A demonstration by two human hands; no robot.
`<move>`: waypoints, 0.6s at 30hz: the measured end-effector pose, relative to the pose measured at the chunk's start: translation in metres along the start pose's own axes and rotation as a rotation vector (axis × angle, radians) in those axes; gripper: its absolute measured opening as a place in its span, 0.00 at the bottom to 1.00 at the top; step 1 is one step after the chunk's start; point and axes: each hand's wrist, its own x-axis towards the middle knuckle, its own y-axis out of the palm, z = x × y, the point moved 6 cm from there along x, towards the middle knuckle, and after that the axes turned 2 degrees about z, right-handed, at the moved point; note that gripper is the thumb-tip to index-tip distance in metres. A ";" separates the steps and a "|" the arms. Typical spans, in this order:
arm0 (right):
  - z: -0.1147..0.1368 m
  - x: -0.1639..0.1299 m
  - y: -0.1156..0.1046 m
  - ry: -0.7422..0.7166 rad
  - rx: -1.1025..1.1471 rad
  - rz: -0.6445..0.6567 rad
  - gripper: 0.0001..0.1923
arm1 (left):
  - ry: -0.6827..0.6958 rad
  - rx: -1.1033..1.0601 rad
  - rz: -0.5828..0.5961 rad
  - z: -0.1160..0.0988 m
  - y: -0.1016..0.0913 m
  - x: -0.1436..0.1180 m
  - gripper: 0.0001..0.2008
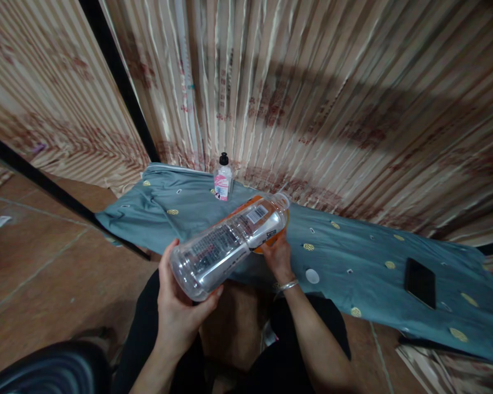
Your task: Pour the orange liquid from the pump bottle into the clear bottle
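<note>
**Bottle tilted above near edge of bench**

Far left: brown floor with pale lines; a white scrap lies on it. A black rounded object, cut off by the frame, fills the lower corner. Two dark poles slant down towards the left end of the bench, which is covered in blue-green cloth with yellow motifs.

Left hand: curled round the base of the bottle, thumb along its lower side, some fingers hidden behind. Small bottle, black top and pink label, stands upright near the far edge, close to the striped curtain.

Bottle: large, clear, orange on its label; base lower left, neck upper right. Contents: cannot tell.

Right hand: gripping the label area near the neck, fingers partly hidden; silver bracelet at the wrist. Right of it, a white disc on the cloth. Farther right, a dark phone lies flat.
</note>
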 end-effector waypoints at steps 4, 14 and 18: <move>0.001 0.000 0.000 -0.014 0.007 -0.004 0.45 | -0.024 0.007 -0.008 0.004 0.000 -0.001 0.50; 0.006 0.000 -0.002 0.037 -0.014 0.032 0.46 | 0.008 0.016 -0.012 0.003 0.000 0.001 0.49; 0.008 0.000 -0.003 0.018 0.009 0.023 0.44 | 0.011 0.017 -0.010 0.003 0.000 0.001 0.49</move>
